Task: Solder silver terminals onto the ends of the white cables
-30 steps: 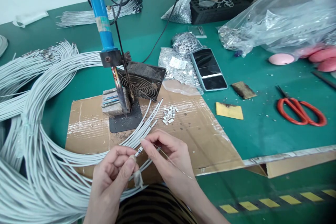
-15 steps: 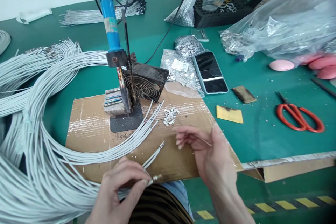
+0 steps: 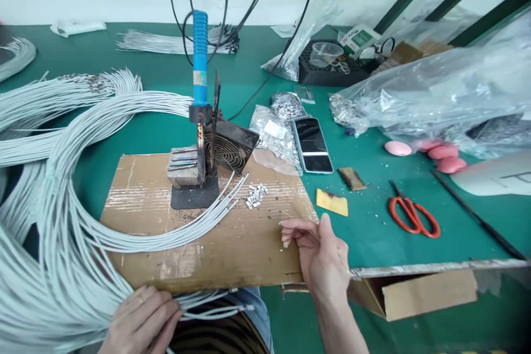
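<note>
Low at the left, my left hand [image 3: 143,318] is closed with its fingertips together on a white cable, among others by the cardboard's front edge. Part of that grip is hidden. Several white cable ends [image 3: 215,310] with small metal terminals stick out to the right of it, over my lap. Over the cardboard's right front corner, my right hand [image 3: 321,257] is half open, fingers loosely curled and thumb apart; no thing shows clearly in it. A small pile of metal terminals [image 3: 256,196] lies beyond it. More white cables [image 3: 199,229] curve across the cardboard [image 3: 141,188], ends near the pile.
A blue-handled soldering iron [image 3: 200,61] stands upright beside a small black fan [image 3: 232,146]. To the right lie a phone [image 3: 313,144], a yellow sponge [image 3: 332,202], red-handled scissors [image 3: 412,215] and large plastic bags [image 3: 431,83]. A thick cable bundle [image 3: 62,177] fills the left.
My left hand has moved left and down, away from the terminal end it held up. My right hand keeps its loose pose over the cardboard's right side. The view has tilted up and turned right.
</note>
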`<state>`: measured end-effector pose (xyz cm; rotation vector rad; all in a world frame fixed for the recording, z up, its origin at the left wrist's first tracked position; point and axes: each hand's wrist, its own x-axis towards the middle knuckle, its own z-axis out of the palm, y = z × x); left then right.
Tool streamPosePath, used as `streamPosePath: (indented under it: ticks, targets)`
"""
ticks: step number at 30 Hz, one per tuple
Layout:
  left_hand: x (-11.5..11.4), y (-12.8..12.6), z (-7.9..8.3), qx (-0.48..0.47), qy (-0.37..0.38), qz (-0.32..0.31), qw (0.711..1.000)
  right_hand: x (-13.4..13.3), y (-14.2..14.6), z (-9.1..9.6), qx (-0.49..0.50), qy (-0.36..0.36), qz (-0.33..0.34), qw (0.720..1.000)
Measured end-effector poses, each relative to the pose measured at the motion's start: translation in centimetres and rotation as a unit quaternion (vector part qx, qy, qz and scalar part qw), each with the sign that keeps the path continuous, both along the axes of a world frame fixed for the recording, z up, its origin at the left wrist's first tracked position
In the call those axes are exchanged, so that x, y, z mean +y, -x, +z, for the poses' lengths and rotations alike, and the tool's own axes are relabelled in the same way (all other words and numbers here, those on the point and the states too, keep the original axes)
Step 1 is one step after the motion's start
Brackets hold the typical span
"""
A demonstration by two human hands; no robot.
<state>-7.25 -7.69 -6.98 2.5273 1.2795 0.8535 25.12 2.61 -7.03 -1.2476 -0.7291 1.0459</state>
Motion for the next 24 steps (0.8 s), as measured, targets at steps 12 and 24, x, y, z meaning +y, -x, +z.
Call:
streamPosePath:
  ticks: [12,24]
  targets:
    - [-0.2,-0.7,0.3,-0.05,-0.084,0.264,0.96,0.3,-0.2,-1.0,-0.043,-0.03,0.017,0.998]
    - [3.1,1.3,3.3,-0.09,0.021,0.195,0.976,-0.5,-0.5,-0.8,-0.087,-0.035,0.022,0.995]
